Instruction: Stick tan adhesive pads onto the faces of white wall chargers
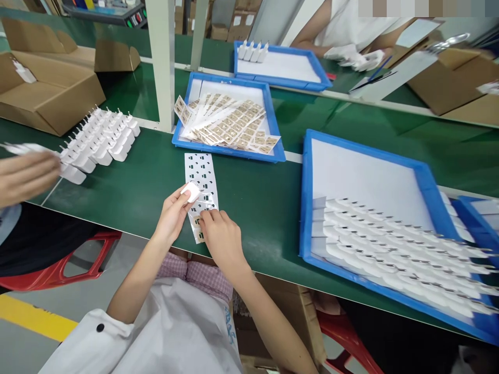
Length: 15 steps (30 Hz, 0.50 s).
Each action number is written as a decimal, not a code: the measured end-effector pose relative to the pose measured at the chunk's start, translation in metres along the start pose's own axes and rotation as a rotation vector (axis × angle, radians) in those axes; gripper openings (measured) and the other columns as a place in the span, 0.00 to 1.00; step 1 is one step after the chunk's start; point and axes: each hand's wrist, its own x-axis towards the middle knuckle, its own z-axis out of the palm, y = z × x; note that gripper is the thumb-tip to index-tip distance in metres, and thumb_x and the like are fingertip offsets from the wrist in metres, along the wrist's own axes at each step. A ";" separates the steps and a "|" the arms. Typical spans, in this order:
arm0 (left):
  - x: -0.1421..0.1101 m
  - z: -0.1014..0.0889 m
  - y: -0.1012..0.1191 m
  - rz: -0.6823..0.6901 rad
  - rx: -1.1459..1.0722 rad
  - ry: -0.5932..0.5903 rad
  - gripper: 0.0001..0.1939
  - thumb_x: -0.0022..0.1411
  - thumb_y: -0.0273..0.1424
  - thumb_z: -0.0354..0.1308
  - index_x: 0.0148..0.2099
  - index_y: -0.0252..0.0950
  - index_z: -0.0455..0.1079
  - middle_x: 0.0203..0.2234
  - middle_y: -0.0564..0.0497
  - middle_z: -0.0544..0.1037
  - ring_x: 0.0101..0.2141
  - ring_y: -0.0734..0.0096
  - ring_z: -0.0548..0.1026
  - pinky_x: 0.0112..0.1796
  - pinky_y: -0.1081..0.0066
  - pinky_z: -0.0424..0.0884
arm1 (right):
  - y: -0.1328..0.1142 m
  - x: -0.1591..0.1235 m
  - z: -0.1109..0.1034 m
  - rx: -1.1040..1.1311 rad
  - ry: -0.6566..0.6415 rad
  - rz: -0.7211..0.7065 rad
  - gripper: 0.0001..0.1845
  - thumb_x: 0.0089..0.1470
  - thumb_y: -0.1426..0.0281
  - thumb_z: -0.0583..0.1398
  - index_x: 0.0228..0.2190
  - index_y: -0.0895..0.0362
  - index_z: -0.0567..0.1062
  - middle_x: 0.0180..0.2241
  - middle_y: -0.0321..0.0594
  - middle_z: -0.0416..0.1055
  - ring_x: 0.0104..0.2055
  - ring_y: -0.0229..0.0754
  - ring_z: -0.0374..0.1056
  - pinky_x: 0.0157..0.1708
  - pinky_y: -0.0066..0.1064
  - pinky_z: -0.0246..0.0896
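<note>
My left hand (171,210) is closed around a small white plug-in adapter (191,191), held just over a sheet of stickers (198,169). My right hand (222,234) is pinched down on the lower part of that sheet, its fingertips partly hidden. Gold-brown stickers remain near the sheet's bottom end; higher up the white backing shows dark cut-out shapes. The sheet lies lengthwise on the green table (253,202) in front of me.
Ahead, a blue tray (278,150) holds many sticker sheets. White adapters (101,140) stand in rows on the left, beside a cardboard box (58,104). A larger blue tray (306,208) on the right holds rows of white pieces. A co-worker's blurred hand (29,176) reaches in from the left.
</note>
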 end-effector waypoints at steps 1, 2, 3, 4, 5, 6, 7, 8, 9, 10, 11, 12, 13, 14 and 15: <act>0.000 0.000 -0.001 -0.001 0.003 0.000 0.19 0.51 0.35 0.75 0.44 0.32 0.81 0.45 0.44 0.84 0.51 0.57 0.80 0.63 0.57 0.67 | -0.001 0.002 -0.002 -0.016 -0.015 -0.011 0.11 0.65 0.77 0.55 0.40 0.57 0.77 0.36 0.48 0.78 0.38 0.48 0.72 0.32 0.34 0.62; 0.000 0.000 -0.001 -0.002 0.007 0.001 0.19 0.51 0.35 0.75 0.45 0.32 0.81 0.45 0.44 0.84 0.51 0.58 0.80 0.64 0.57 0.67 | -0.001 0.003 -0.004 -0.023 -0.025 -0.021 0.12 0.65 0.78 0.54 0.39 0.57 0.77 0.35 0.48 0.78 0.37 0.48 0.72 0.31 0.34 0.61; 0.000 0.000 -0.002 -0.002 0.010 0.002 0.19 0.52 0.35 0.75 0.45 0.32 0.81 0.45 0.44 0.84 0.51 0.58 0.80 0.64 0.57 0.67 | -0.002 0.004 -0.006 -0.026 -0.033 -0.032 0.12 0.64 0.80 0.54 0.38 0.58 0.77 0.34 0.48 0.78 0.36 0.47 0.72 0.31 0.33 0.61; 0.000 0.001 -0.003 -0.002 0.014 0.003 0.19 0.52 0.35 0.75 0.45 0.32 0.81 0.44 0.43 0.84 0.52 0.57 0.80 0.64 0.56 0.66 | -0.003 0.005 -0.008 -0.031 -0.042 -0.043 0.13 0.64 0.81 0.54 0.37 0.58 0.77 0.33 0.48 0.78 0.35 0.46 0.72 0.31 0.33 0.60; 0.000 0.001 -0.003 -0.002 0.019 0.005 0.19 0.52 0.35 0.74 0.44 0.31 0.81 0.44 0.43 0.84 0.52 0.57 0.80 0.65 0.56 0.66 | -0.003 0.005 -0.009 -0.036 -0.051 -0.056 0.13 0.64 0.82 0.54 0.37 0.59 0.78 0.33 0.48 0.78 0.35 0.46 0.73 0.31 0.32 0.60; 0.000 0.001 -0.003 -0.002 0.022 0.007 0.18 0.53 0.35 0.74 0.44 0.31 0.81 0.44 0.43 0.84 0.53 0.56 0.79 0.65 0.55 0.65 | -0.004 0.005 -0.011 -0.039 -0.059 -0.066 0.14 0.64 0.82 0.54 0.37 0.59 0.78 0.33 0.48 0.78 0.35 0.45 0.73 0.31 0.32 0.61; 0.000 0.001 -0.003 -0.002 0.025 0.009 0.18 0.53 0.35 0.74 0.44 0.31 0.81 0.45 0.42 0.84 0.53 0.56 0.79 0.65 0.55 0.65 | -0.004 0.005 -0.012 -0.042 -0.066 -0.074 0.13 0.64 0.81 0.54 0.37 0.60 0.78 0.33 0.48 0.78 0.36 0.45 0.73 0.32 0.32 0.61; 0.000 0.001 -0.004 -0.001 0.027 0.010 0.18 0.53 0.35 0.74 0.44 0.31 0.81 0.45 0.42 0.84 0.54 0.55 0.79 0.65 0.54 0.65 | -0.004 0.005 -0.013 -0.044 -0.070 -0.078 0.12 0.65 0.79 0.54 0.38 0.60 0.78 0.34 0.48 0.78 0.36 0.46 0.73 0.32 0.32 0.62; 0.000 0.002 -0.004 0.001 0.028 0.012 0.18 0.53 0.35 0.74 0.44 0.31 0.80 0.45 0.42 0.84 0.54 0.54 0.79 0.65 0.54 0.65 | -0.004 0.005 -0.013 -0.045 -0.073 -0.076 0.10 0.66 0.76 0.55 0.39 0.61 0.78 0.35 0.49 0.78 0.38 0.47 0.73 0.32 0.32 0.63; 0.000 0.002 -0.004 0.003 0.028 0.013 0.18 0.52 0.35 0.74 0.44 0.31 0.80 0.45 0.42 0.84 0.54 0.54 0.79 0.65 0.54 0.65 | -0.004 0.005 -0.013 -0.045 -0.075 -0.069 0.09 0.66 0.73 0.57 0.41 0.62 0.78 0.37 0.50 0.78 0.39 0.48 0.73 0.32 0.32 0.63; 0.000 0.002 -0.004 0.006 0.029 0.015 0.18 0.52 0.35 0.75 0.44 0.32 0.80 0.45 0.43 0.84 0.54 0.54 0.79 0.65 0.53 0.66 | -0.004 0.004 -0.013 -0.044 -0.076 -0.055 0.10 0.66 0.70 0.58 0.43 0.63 0.78 0.40 0.51 0.78 0.41 0.49 0.73 0.32 0.33 0.64; 0.000 0.001 -0.004 0.009 0.030 0.017 0.18 0.52 0.35 0.75 0.44 0.32 0.80 0.45 0.43 0.84 0.54 0.54 0.79 0.65 0.53 0.66 | -0.004 0.003 -0.012 -0.040 -0.077 -0.038 0.12 0.66 0.68 0.60 0.45 0.63 0.78 0.43 0.52 0.78 0.43 0.50 0.73 0.31 0.33 0.65; 0.000 0.001 -0.004 0.011 0.031 0.020 0.18 0.52 0.35 0.75 0.44 0.32 0.80 0.45 0.43 0.84 0.54 0.54 0.79 0.64 0.53 0.66 | -0.004 0.002 -0.011 -0.033 -0.076 -0.019 0.14 0.66 0.66 0.61 0.47 0.63 0.77 0.45 0.53 0.77 0.45 0.50 0.72 0.31 0.33 0.66; -0.001 0.001 -0.004 0.012 0.034 0.023 0.19 0.52 0.35 0.75 0.44 0.32 0.80 0.45 0.43 0.84 0.54 0.55 0.79 0.64 0.53 0.66 | -0.004 0.000 -0.010 -0.023 -0.071 -0.002 0.15 0.65 0.66 0.61 0.48 0.63 0.77 0.47 0.53 0.77 0.47 0.51 0.71 0.32 0.33 0.66; -0.001 0.000 -0.003 0.012 0.038 0.025 0.19 0.52 0.35 0.75 0.44 0.32 0.80 0.45 0.43 0.84 0.53 0.55 0.79 0.64 0.53 0.66 | -0.005 -0.002 -0.008 -0.011 -0.062 0.013 0.15 0.65 0.66 0.61 0.49 0.62 0.77 0.47 0.52 0.77 0.48 0.51 0.71 0.32 0.33 0.67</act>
